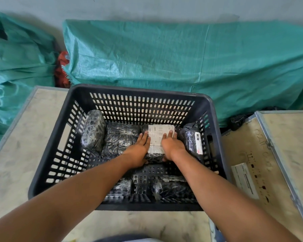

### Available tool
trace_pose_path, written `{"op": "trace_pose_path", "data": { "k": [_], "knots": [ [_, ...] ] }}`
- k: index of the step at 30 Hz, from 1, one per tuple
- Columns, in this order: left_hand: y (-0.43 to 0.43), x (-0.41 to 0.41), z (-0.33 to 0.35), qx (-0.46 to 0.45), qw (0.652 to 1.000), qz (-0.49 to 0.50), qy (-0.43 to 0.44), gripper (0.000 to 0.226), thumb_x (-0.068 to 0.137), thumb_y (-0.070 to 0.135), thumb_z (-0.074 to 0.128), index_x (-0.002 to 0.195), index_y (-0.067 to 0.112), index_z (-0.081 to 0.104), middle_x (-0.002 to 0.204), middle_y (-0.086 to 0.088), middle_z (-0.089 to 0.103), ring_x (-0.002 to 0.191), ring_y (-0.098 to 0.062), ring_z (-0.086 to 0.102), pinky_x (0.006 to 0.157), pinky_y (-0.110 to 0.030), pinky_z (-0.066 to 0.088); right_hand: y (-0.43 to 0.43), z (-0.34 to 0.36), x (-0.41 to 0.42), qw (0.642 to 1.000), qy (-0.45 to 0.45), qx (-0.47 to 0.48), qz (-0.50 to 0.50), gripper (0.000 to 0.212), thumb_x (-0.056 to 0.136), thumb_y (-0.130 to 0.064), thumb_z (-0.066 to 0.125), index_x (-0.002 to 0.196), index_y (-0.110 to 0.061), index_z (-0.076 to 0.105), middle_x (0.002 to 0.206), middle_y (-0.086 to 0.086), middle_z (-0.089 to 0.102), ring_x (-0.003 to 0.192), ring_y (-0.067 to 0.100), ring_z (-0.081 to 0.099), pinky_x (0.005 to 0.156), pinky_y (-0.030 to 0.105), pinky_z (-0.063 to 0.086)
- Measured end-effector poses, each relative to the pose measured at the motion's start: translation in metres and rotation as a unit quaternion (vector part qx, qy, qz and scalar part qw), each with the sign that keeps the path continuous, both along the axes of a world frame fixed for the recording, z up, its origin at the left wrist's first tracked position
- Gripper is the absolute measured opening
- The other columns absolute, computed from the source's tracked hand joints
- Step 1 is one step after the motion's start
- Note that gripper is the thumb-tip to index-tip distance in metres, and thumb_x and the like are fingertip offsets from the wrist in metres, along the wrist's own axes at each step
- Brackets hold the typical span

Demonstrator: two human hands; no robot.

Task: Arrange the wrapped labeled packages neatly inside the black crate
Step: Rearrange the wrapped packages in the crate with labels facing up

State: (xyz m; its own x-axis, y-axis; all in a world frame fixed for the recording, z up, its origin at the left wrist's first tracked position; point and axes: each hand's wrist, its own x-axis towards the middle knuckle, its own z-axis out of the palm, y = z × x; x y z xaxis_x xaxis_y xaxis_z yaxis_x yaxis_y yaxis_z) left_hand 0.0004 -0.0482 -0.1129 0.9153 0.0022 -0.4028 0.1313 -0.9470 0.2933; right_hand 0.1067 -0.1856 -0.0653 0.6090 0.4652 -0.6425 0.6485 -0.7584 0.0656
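Observation:
A black slotted crate (140,95) stands on a pale table. Several packages wrapped in black film lie inside it. One with a white label (157,137) lies flat at the back middle, and both hands grip it. My left hand (138,149) presses its left side, my right hand (171,145) its right side. To the left lie another flat package (120,138) and an upright one (93,130) at the back left corner. A labeled package (193,138) leans on the right wall. Two more packages (170,187) lie near the front, partly hidden by my arms.
The pale table (24,137) carries the crate. A second case lid with a white label (262,158) lies at the right. Green woven sacks (182,58) are piled behind the crate against the wall, with a red cloth (61,67) between them.

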Motion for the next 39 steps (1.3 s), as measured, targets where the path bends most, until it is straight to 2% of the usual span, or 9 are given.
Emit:
{"op": "trace_pose_path", "data": {
  "k": [5, 7, 10, 13, 17, 25, 31, 35, 39],
  "knots": [
    [0.002, -0.001, 0.001, -0.007, 1.0, 0.002, -0.015, 0.114, 0.088, 0.023, 0.077, 0.162, 0.011, -0.009, 0.16, -0.007, -0.033, 0.154, -0.027, -0.017, 0.11, -0.041, 0.047, -0.002, 0.032, 0.004, 0.987, 0.045, 0.149, -0.048, 0.095, 0.089, -0.031, 0.08, 0.163, -0.01, 0.025, 0.169, 0.02, 0.024, 0.151, 0.037, 0.034, 0.12, 0.048, 0.036],
    [0.004, 0.0, 0.002, -0.012, 1.0, 0.005, -0.011, 0.115, 0.088, 0.025, 0.077, 0.162, 0.011, -0.009, 0.161, -0.008, -0.032, 0.154, -0.027, -0.017, 0.113, -0.042, 0.044, -0.009, 0.054, 0.007, 0.958, 0.008, 0.276, -0.076, 0.069, 0.094, -0.035, 0.074, 0.155, -0.019, 0.045, 0.148, 0.012, 0.059, 0.105, 0.016, 0.072, 0.095, 0.037, 0.059],
    [0.006, 0.0, 0.004, -0.021, 1.0, 0.006, -0.001, 0.114, 0.09, 0.033, 0.076, 0.162, 0.011, -0.009, 0.162, -0.007, -0.032, 0.154, -0.025, -0.018, 0.119, -0.042, 0.036, -0.025, 0.091, 0.015, 0.918, -0.146, 0.359, -0.082, 0.041, 0.097, -0.037, 0.068, 0.137, -0.025, 0.065, 0.125, -0.007, 0.074, 0.049, 0.003, 0.06, 0.051, 0.017, 0.05],
    [0.007, -0.001, 0.005, -0.028, 1.0, 0.003, 0.0, 0.112, 0.091, 0.038, 0.074, 0.163, 0.012, -0.008, 0.164, -0.006, -0.031, 0.154, -0.024, -0.018, 0.12, -0.042, 0.034, -0.046, 0.107, 0.018, 0.917, -0.209, 0.313, -0.128, 0.05, 0.092, -0.04, 0.075, 0.137, -0.02, 0.066, 0.13, 0.005, 0.069, 0.108, 0.026, 0.067, 0.084, 0.037, 0.057],
    [0.006, -0.001, 0.004, -0.02, 1.0, -0.001, -0.004, 0.111, 0.092, 0.038, 0.073, 0.163, 0.012, -0.007, 0.165, -0.007, -0.029, 0.154, -0.024, -0.016, 0.121, -0.04, 0.032, -0.062, 0.1, 0.006, 0.944, -0.075, 0.276, -0.167, 0.077, 0.084, -0.03, 0.086, 0.15, -0.008, 0.052, 0.161, 0.017, 0.039, 0.15, 0.034, 0.034, 0.122, 0.044, 0.027],
    [0.005, 0.0, 0.005, -0.025, 1.0, 0.001, 0.008, 0.112, 0.091, 0.037, 0.074, 0.163, 0.012, -0.007, 0.165, -0.009, -0.027, 0.155, -0.027, -0.016, 0.124, -0.041, 0.024, -0.061, 0.076, -0.008, 0.928, 0.031, 0.299, -0.218, 0.087, 0.079, -0.053, 0.084, 0.154, -0.04, 0.04, 0.158, 0.021, 0.037, 0.143, 0.039, 0.041, 0.118, 0.047, 0.037],
    [-0.001, 0.0, 0.023, -0.073, 0.997, 0.002, 0.004, 0.115, 0.084, 0.051, 0.076, 0.162, 0.03, -0.006, 0.169, 0.0, -0.01, 0.155, -0.033, -0.003, 0.12, -0.047, 0.032, -0.057, 0.075, 0.002, 0.896, 0.055, 0.361, -0.254, 0.074, 0.083, -0.023, 0.085, 0.147, -0.021, 0.048, 0.106, -0.004, 0.062, 0.079, -0.002, 0.061, 0.056, 0.005, 0.043],
    [-0.01, 0.003, 0.055, -0.204, 0.979, 0.008, -0.026, 0.124, 0.079, 0.057, 0.08, 0.161, 0.037, -0.01, 0.167, -0.004, 0.026, 0.151, -0.023, 0.031, 0.12, -0.034, 0.026, -0.07, 0.085, 0.012, 0.873, 0.043, 0.385, -0.296, 0.069, 0.083, -0.021, 0.085, 0.144, -0.019, 0.053, 0.118, 0.001, 0.065, 0.082, 0.0, 0.062, 0.057, 0.007, 0.044],
    [-0.028, 0.002, 0.088, -0.293, 0.952, -0.005, -0.09, 0.13, 0.07, 0.066, 0.082, 0.16, 0.046, -0.009, 0.166, 0.006, 0.028, 0.15, -0.011, 0.029, 0.122, -0.028, 0.022, -0.075, 0.111, 0.018, 0.815, 0.025, 0.473, -0.333, 0.066, 0.079, -0.023, 0.087, 0.139, -0.022, 0.058, 0.117, -0.002, 0.07, 0.092, 0.006, 0.07, 0.067, 0.019, 0.058]
  ]
}}
